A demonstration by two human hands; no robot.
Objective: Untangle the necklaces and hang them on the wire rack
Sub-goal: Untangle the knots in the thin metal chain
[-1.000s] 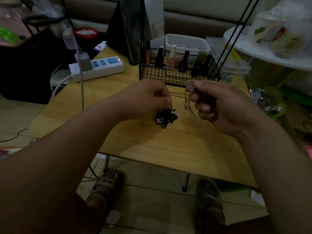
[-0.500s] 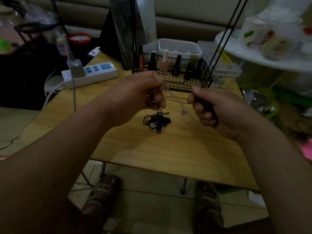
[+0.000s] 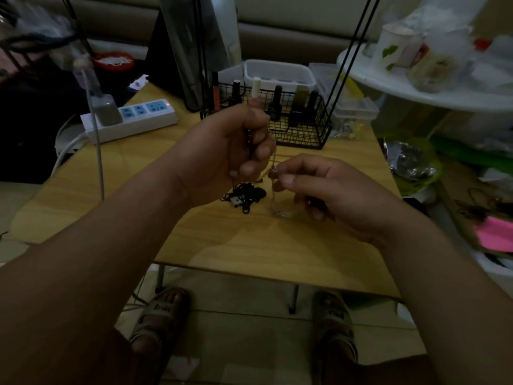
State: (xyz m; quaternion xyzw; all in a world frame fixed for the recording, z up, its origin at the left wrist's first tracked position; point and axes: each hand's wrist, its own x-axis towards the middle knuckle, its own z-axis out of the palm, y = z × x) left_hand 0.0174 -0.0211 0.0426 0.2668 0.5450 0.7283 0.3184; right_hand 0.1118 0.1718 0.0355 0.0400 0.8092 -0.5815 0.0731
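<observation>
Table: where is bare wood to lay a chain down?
Bare wood runs along the near edge of the table, in front of the black tangle, and on the left between the power strip and that edge, though a cable hangs there. The back is crowded by the wire basket; the middle sits under the left hand and right hand holding the chain.

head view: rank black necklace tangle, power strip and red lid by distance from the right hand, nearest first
1. black necklace tangle, just left of the right hand
2. power strip, table's far-left edge
3. red lid, off the table, farther left
</observation>
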